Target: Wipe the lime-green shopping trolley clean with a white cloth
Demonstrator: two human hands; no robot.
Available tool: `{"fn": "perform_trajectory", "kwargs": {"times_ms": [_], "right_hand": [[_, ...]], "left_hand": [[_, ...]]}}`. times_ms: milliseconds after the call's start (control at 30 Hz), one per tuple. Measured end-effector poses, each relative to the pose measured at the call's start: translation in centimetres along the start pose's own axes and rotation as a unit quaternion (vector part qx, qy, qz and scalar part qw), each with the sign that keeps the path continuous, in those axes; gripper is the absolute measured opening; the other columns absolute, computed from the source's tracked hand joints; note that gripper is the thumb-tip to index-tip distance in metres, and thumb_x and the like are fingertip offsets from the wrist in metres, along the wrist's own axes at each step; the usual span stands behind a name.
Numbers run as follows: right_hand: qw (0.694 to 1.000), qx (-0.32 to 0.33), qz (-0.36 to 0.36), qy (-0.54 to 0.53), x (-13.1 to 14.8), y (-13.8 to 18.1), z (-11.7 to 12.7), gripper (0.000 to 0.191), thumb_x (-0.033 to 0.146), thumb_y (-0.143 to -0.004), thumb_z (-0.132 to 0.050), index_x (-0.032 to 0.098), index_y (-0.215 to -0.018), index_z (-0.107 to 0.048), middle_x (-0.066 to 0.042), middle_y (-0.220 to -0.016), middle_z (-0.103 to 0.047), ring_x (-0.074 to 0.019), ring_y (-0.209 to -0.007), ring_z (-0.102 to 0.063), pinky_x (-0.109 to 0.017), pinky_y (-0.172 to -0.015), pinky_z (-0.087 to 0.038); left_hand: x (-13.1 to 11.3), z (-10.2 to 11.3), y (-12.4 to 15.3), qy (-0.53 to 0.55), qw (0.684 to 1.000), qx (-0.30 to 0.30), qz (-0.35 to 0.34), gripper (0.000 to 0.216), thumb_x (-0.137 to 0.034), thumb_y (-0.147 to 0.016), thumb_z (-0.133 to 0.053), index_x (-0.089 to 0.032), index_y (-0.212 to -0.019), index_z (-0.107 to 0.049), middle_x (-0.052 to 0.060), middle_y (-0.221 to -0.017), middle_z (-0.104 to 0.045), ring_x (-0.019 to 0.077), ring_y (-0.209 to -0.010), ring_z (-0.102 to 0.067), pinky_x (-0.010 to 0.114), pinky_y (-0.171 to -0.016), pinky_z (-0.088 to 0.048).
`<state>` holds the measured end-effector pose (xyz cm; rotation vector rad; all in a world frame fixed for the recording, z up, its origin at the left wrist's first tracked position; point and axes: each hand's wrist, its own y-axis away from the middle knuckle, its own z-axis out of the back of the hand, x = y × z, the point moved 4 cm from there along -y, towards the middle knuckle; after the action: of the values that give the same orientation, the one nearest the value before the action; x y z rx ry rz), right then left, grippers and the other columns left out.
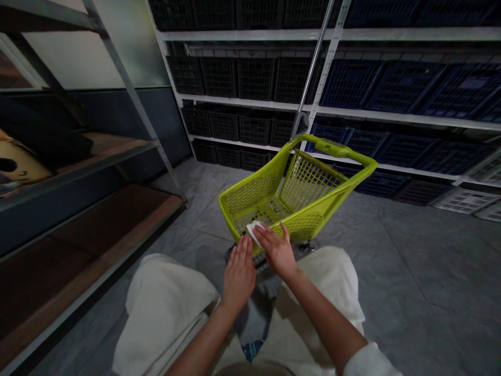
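A lime-green shopping cart [323, 209] with a mesh basket stands on the floor just in front of my knees. My right hand [279, 251] presses a folded white cloth [254, 228] onto the rim at the cart's near end; whether it is fabric or paper I cannot tell. The fingers lie over the cloth, with the thumb raised apart. My left hand [239, 271] is beside it at the near left corner, its fingers stretched out and close together, seemingly against the cart's edge. Its fingertips hide part of that rim. The basket holds nothing that I can make out.
Behind the cart, white metal shelving [332, 57] carries black crates [256, 78] and blue crates [352, 83]. On the left stands a metal rack with wooden shelves [129, 219]. A metal pole [315, 62] rises behind the cart. Grey tiled floor [410, 261] extends to the right.
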<state>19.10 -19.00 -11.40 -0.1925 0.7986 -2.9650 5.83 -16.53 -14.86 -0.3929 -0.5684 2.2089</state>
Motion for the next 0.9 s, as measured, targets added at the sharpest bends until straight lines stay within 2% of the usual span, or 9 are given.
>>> {"fn": "perform_trajectory", "kwargs": {"times_ms": [167, 233, 300, 367, 467, 567, 667, 800, 900], "right_hand": [[0.991, -0.052, -0.112, 0.054, -8.1, 0.7, 2.8, 0.078, -0.001, -0.076, -0.042, 0.029, -0.148, -0.044, -0.005, -0.146, -0.057, -0.0184, -0.141, -0.046, -0.050, -0.123, -0.003], [0.984, -0.072, -0.151, 0.068, -9.5, 0.8, 3.3, 0.078, -0.001, -0.075, -0.042, 0.030, -0.147, -0.046, -0.005, -0.146, -0.058, -0.0199, -0.141, -0.047, -0.052, -0.122, -0.006], [0.979, -0.083, -0.172, 0.065, -8.6, 0.7, 3.1, 0.077, -0.001, -0.076, -0.041, 0.029, -0.146, -0.047, -0.005, -0.146, -0.058, -0.0202, -0.140, -0.047, -0.051, -0.122, -0.007], [0.983, -0.077, -0.160, 0.048, -5.7, 0.5, 2.2, 0.074, -0.001, -0.078, -0.041, 0.028, -0.146, -0.047, -0.006, -0.146, -0.058, -0.0193, -0.141, -0.046, -0.050, -0.122, -0.005], [0.997, -0.035, -0.067, 0.015, -0.4, 0.0, 0.5, 0.069, 0.001, -0.083, -0.040, 0.027, -0.147, -0.045, -0.007, -0.146, -0.057, -0.0167, -0.142, -0.043, -0.046, -0.123, -0.001], [1.000, -0.002, 0.001, -0.001, 1.3, -0.1, -0.1, 0.067, 0.002, -0.085, -0.040, 0.027, -0.147, -0.044, -0.007, -0.147, -0.056, -0.0152, -0.144, -0.042, -0.045, -0.123, 0.004], [0.999, -0.011, -0.032, 0.013, -2.4, 0.3, 1.1, 0.072, 0.000, -0.081, -0.041, 0.026, -0.148, -0.044, -0.007, -0.147, -0.056, -0.0166, -0.143, -0.043, -0.047, -0.123, 0.005], [0.989, -0.067, -0.116, 0.055, -8.6, 1.4, 3.4, 0.077, -0.001, -0.076, -0.042, 0.028, -0.147, -0.044, -0.006, -0.147, -0.056, -0.0195, -0.143, -0.044, -0.051, -0.123, 0.000], [0.986, -0.080, -0.131, 0.060, -10.0, 2.3, 3.9, 0.077, 0.000, -0.077, -0.041, 0.029, -0.148, -0.043, -0.004, -0.148, -0.056, -0.0191, -0.145, -0.041, -0.052, -0.123, -0.002]], "left_hand": [[-0.1, 0.3, -0.1, 0.005, 1.000, -0.006, -0.001, 0.081, -0.009, -0.092, -0.041, -0.012, -0.159, 0.005, 0.017, -0.162, -0.030, 0.0259, -0.150, -0.031, 0.043, -0.118, -0.037], [-0.2, 0.3, -0.1, 0.004, 1.000, -0.009, -0.001, 0.081, -0.009, -0.091, -0.041, -0.012, -0.159, 0.003, 0.017, -0.162, -0.030, 0.0255, -0.150, -0.030, 0.043, -0.118, -0.036], [-0.4, 0.2, 0.0, 0.001, 1.000, -0.007, 0.001, 0.081, -0.009, -0.091, -0.042, -0.011, -0.159, 0.002, 0.017, -0.162, -0.031, 0.0257, -0.150, -0.030, 0.043, -0.118, -0.036], [-0.3, 0.1, 0.0, -0.002, 1.000, -0.005, 0.006, 0.081, -0.008, -0.091, -0.042, -0.010, -0.159, 0.002, 0.017, -0.161, -0.033, 0.0260, -0.150, -0.031, 0.043, -0.118, -0.037], [0.1, 0.0, -0.1, -0.004, 1.000, -0.009, 0.013, 0.079, -0.008, -0.091, -0.041, -0.011, -0.160, -0.001, 0.018, -0.159, -0.038, 0.0264, -0.148, -0.035, 0.043, -0.117, -0.039], [1.0, 0.1, -0.1, -0.007, 1.000, -0.015, 0.015, 0.079, -0.009, -0.092, -0.041, -0.011, -0.160, 0.000, 0.018, -0.156, -0.041, 0.0267, -0.145, -0.039, 0.044, -0.115, -0.040], [1.7, 0.5, 0.2, -0.009, 1.000, -0.023, 0.009, 0.079, -0.010, -0.094, -0.041, -0.013, -0.160, 0.002, 0.017, -0.157, -0.042, 0.0264, -0.145, -0.041, 0.043, -0.115, -0.040], [2.0, 0.9, 1.0, -0.008, 0.999, -0.040, 0.006, 0.077, -0.013, -0.095, -0.041, -0.014, -0.160, 0.001, 0.016, -0.155, -0.045, 0.0268, -0.143, -0.043, 0.044, -0.115, -0.041], [1.7, 1.0, 1.7, 0.004, 0.999, -0.053, 0.012, 0.075, -0.014, -0.096, -0.042, -0.014, -0.160, -0.005, 0.016, -0.151, -0.049, 0.0265, -0.143, -0.044, 0.044, -0.114, -0.041]]}}
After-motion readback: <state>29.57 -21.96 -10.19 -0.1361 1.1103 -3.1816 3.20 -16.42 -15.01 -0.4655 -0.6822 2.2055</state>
